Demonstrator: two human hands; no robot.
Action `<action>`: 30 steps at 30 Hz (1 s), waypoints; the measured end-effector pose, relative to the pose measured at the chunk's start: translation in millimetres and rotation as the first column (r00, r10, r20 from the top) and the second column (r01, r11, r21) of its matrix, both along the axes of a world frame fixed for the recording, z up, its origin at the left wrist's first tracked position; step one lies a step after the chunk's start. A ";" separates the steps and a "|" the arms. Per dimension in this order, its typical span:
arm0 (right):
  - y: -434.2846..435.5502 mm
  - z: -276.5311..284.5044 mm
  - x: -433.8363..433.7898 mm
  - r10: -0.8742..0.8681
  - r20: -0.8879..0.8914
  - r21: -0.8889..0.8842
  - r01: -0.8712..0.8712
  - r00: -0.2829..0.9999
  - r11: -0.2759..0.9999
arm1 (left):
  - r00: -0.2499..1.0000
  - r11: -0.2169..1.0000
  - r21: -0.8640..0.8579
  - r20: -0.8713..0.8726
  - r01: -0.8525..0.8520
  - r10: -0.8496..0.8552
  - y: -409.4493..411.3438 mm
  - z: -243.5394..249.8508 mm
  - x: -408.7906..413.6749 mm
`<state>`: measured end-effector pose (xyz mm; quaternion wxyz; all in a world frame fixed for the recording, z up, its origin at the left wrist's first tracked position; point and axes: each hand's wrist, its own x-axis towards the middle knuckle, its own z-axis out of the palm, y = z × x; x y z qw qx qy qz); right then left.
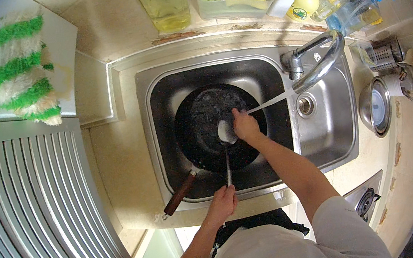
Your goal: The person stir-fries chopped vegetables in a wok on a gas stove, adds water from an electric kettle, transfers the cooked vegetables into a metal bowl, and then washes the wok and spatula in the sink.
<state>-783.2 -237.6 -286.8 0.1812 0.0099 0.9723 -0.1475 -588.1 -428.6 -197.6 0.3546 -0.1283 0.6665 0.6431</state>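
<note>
My left hand grips the handle of a metal ladle or turner near the sink's front edge. The tool's rounded head is over a black wok that lies in the large sink basin. Beside that head is my right hand, its fingers curled; whether they hold something is hidden. A stream of water runs from the chrome faucet to my right hand. The wok's wooden handle points down-left over the sink rim. Wet, foamy marks show inside the wok.
A small basin with a drain adjoins on the right. Behind the sink stand a bottle of yellow liquid, a sponge tray and pump bottles. Metal bowls are at right, a striped cloth at left.
</note>
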 end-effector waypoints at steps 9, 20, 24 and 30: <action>-12.2 32.0 18.3 -0.038 -0.109 -0.177 0.018 0.993 0.984 | 0.986 0.998 -0.031 0.158 -0.049 0.054 0.8 18.6 -0.9; 17.1 -23.3 -18.5 -0.248 -0.138 0.017 0.253 0.959 0.967 | 0.940 0.991 -0.110 -0.325 0.071 -0.104 -9.2 0.2 33.8; 21.7 12.0 -14.6 -0.192 -0.310 -0.100 0.169 0.931 0.981 | 0.983 0.991 -0.095 0.166 0.096 -0.079 -25.0 29.6 8.6; 34.4 63.9 4.4 -0.452 -0.163 -0.417 0.354 0.877 0.837 | 0.989 0.989 -0.117 0.108 -0.091 0.103 -22.9 40.9 1.6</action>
